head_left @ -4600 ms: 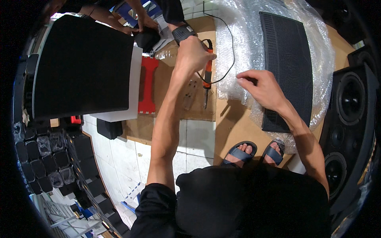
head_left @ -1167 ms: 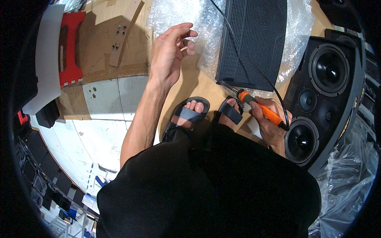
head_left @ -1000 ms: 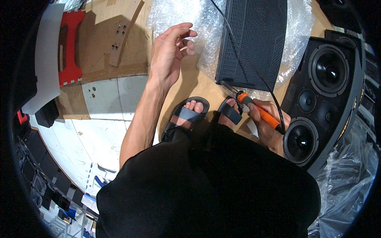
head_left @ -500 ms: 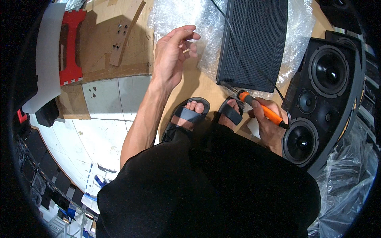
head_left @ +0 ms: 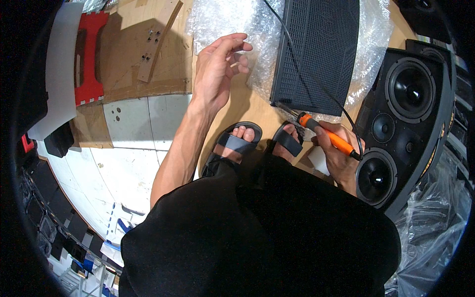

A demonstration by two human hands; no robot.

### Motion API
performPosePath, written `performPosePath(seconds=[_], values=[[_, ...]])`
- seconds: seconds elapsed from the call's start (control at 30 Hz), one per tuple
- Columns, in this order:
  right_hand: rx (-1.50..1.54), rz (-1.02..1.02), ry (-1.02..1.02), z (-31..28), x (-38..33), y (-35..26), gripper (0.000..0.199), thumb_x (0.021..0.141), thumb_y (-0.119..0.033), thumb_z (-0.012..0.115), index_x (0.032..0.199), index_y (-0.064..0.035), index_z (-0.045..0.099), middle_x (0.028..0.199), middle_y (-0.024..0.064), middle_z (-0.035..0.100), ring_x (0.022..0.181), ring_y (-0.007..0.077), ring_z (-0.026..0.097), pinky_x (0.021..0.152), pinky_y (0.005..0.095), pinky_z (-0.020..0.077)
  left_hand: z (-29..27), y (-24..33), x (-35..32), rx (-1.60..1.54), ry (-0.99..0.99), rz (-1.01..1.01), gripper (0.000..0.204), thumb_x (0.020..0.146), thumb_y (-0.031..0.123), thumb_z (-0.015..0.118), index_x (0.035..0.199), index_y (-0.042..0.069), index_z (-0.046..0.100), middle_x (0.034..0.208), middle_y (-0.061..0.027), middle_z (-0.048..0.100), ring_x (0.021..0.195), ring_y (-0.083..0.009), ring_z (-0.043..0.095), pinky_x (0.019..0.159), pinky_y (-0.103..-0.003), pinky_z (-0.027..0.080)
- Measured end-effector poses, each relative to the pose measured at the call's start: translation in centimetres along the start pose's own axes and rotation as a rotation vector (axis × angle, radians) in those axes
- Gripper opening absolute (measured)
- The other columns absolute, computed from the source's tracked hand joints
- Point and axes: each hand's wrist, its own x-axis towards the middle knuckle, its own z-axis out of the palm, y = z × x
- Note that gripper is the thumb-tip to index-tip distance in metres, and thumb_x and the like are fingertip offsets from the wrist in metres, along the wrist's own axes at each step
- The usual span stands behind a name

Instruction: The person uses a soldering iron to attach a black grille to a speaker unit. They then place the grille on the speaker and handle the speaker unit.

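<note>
right hand [head_left: 339, 158] clamped on orange-handled corded soldering iron [head_left: 326, 135], long axis slanting up-left, tip beside black perforated metal grille [head_left: 316, 52] on bubble wrap [head_left: 222, 24]; left hand [head_left: 217, 72] open, empty, farther left.

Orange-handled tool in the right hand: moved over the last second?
No, barely. The orange-handled tool stays gripped in the right hand, its tip at the near corner of the black speaker grille, beside the speaker cabinet, as before.
</note>
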Motion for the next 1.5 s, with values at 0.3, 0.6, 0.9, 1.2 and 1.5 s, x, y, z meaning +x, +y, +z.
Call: performPosePath(seconds=[0.3, 0.6, 0.9, 1.2, 1.5], values=[[0.094, -0.071, -0.029, -0.3, 0.8, -0.1, 0.012, 0.080, -0.006, 0.071, 0.089, 0.0023, 0.068, 0.077, 0.0113, 0.066, 0.062, 0.0186, 0.065, 0.055, 0.0272, 0.0495, 0.2, 0.0, -0.1, 0.005, -0.010, -0.006, 0.037, 0.090, 0.023, 0.057, 0.116, -0.003, 0.055, 0.094, -0.0076, 0.059, 0.070, -0.0121, 0.054, 0.066, -0.029, 0.045], [-0.031, -0.032, -0.103, -1.3, 1.2, -0.5, 0.015, 0.081, -0.008, 0.071, 0.090, 0.0033, 0.068, 0.077, 0.0112, 0.066, 0.064, 0.0170, 0.065, 0.058, 0.0259, 0.0503, 0.0, -0.2, -0.1, -0.009, 0.007, -0.033, 0.035, 0.090, 0.023, 0.057, 0.114, -0.003, 0.056, 0.095, -0.0083, 0.060, 0.070, -0.0126, 0.054, 0.066, -0.029, 0.044], [0.017, 0.053, -0.061, -0.9, 1.0, -0.2, 0.014, 0.081, -0.011, 0.071, 0.089, 0.0012, 0.068, 0.077, 0.0124, 0.066, 0.062, 0.0172, 0.065, 0.057, 0.0251, 0.0515, 0.0, -0.4, -0.1, -0.020, 0.011, -0.036, 0.035, 0.090, 0.022, 0.056, 0.114, -0.003, 0.056, 0.094, -0.0084, 0.059, 0.071, -0.0126, 0.054, 0.066, -0.029, 0.044], [0.188, 0.234, 0.012, -1.2, 0.2, -0.9, 0.015, 0.084, -0.008, 0.068, 0.091, 0.0046, 0.066, 0.075, 0.0112, 0.067, 0.062, 0.0160, 0.066, 0.057, 0.0264, 0.0525, 0.0, -0.6, -0.2, -0.019, 0.017, -0.042, 0.034, 0.090, 0.023, 0.057, 0.113, -0.003, 0.056, 0.095, -0.0086, 0.059, 0.071, -0.0135, 0.054, 0.066, -0.030, 0.044], [-0.143, 0.336, 0.273, -7.1, 0.2, 1.2, 0.022, 0.083, -0.017, 0.071, 0.078, 0.0044, 0.067, 0.066, 0.0054, 0.065, 0.055, 0.0115, 0.059, 0.054, 0.0277, 0.0471, 0.6, -0.6, 0.1, -0.047, 0.053, -0.070, 0.032, 0.090, 0.018, 0.057, 0.114, -0.003, 0.056, 0.091, -0.0089, 0.061, 0.069, -0.0129, 0.054, 0.064, -0.028, 0.046]])
